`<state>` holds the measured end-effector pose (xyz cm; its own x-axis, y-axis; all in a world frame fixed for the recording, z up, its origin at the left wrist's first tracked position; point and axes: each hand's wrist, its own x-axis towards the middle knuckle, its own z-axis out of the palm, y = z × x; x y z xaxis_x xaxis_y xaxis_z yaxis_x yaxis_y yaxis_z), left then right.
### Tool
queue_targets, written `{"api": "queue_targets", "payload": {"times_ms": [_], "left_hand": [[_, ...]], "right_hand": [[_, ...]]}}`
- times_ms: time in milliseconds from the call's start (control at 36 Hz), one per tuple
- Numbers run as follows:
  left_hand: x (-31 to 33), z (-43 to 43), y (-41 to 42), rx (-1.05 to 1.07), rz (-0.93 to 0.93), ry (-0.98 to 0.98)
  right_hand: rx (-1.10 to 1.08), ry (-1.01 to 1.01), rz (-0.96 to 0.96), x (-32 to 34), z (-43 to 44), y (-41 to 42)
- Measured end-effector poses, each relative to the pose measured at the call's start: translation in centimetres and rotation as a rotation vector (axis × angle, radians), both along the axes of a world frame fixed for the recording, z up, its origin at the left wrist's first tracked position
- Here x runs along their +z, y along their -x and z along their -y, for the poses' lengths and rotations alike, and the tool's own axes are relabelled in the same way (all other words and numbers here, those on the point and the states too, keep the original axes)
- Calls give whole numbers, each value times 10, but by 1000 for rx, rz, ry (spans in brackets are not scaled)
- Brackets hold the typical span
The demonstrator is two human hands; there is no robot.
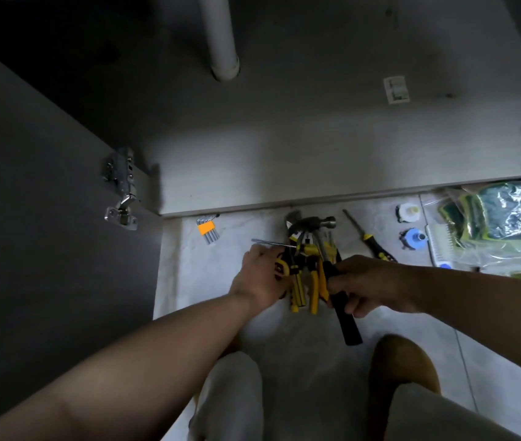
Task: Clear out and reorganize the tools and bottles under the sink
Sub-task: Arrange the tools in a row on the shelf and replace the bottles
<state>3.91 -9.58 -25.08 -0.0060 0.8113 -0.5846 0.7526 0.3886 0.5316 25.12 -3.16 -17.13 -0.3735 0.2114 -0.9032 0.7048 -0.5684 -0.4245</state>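
Your right hand (370,284) is clamped round the black handle of the hammer (350,329), which lies on the floor tiles just short of the cabinet sill (364,196). Its long axis runs square to the sill: steel head nearest it, butt end pointing away toward your knees. The yellow-handled pliers (313,291) lie parallel, touching it on the left, where your left hand (260,272) curls on a yellow-and-black tool (281,268). I judge that drawing the hammer straight back from the sill frees it.
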Motion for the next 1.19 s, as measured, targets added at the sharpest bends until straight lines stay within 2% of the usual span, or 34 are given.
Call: {"api": "queue_targets", "payload": {"times_ms": [83, 139, 222, 306, 389, 583, 694, 806, 889, 1000, 1056, 1111, 1194], "left_hand": [[-1, 0, 23, 187, -74, -92], [-2, -3, 43, 289, -203, -171], [-8, -13, 71, 321, -396, -127], [-15, -24, 88, 325, -410, -49], [-17, -28, 85, 330, -384, -104], [-10, -17, 28, 286, -125, -151], [-9, -14, 0, 304, 112, -128], [4, -11, 2, 477, 270, -125], [13, -5, 9, 646, 311, -137], [32, 13, 9, 657, 772, 122], [35, 19, 8, 718, 920, 175], [33, 22, 15, 837, 920, 179], [26, 22, 33, 935, 777, 158]], "right_hand": [[18, -26, 28, -7, 3, 6], [31, -36, 26, -11, 6, 9], [39, -39, 25, -15, 10, 9], [43, -40, 27, -18, 13, 7], [38, -42, 30, -17, 17, 3], [-1, -73, 19, -16, 20, 0], [-15, -101, 11, -20, 21, 5], [-41, -132, -32, -24, 24, 18], [-57, -121, -87, -26, 26, 44], [27, -193, -130, -30, 26, 90], [69, -222, -141, -32, 29, 108], [63, -237, -155, -32, 36, 119], [35, -193, -169, -33, 42, 117]]}}
